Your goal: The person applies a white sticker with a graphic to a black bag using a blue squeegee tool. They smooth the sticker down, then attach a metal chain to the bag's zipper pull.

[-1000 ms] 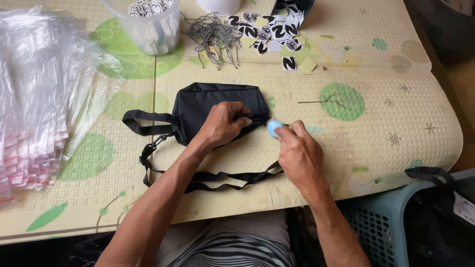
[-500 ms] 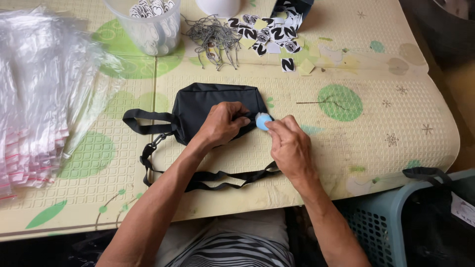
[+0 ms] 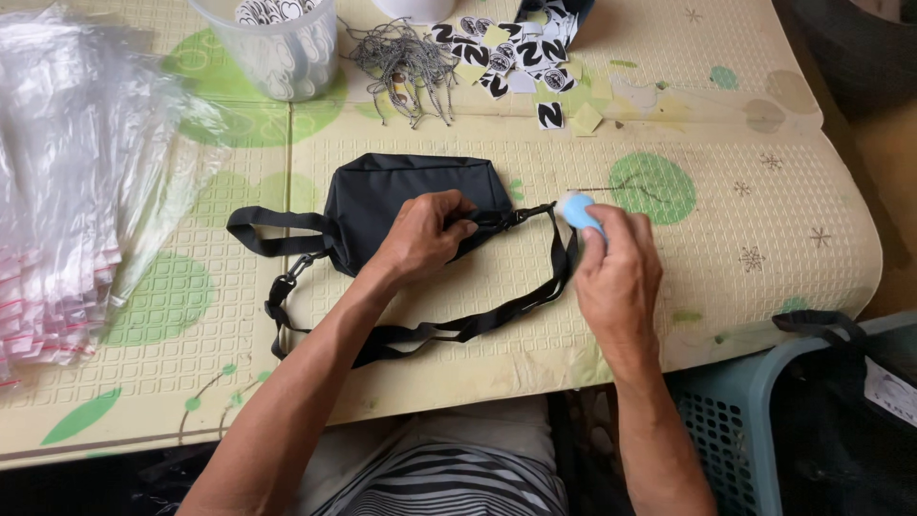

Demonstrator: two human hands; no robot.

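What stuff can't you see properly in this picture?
All in the head view:
- Blue thing: mostly wrapped by the right hand, so its kind is unclear.
- Black bag: the left hand covers its near edge.
- Clear cup: top cut off by the picture's edge.
- Plastic bags: cut off at the left edge.
- Basket: cut off at the bottom; its dark contents can't be told.
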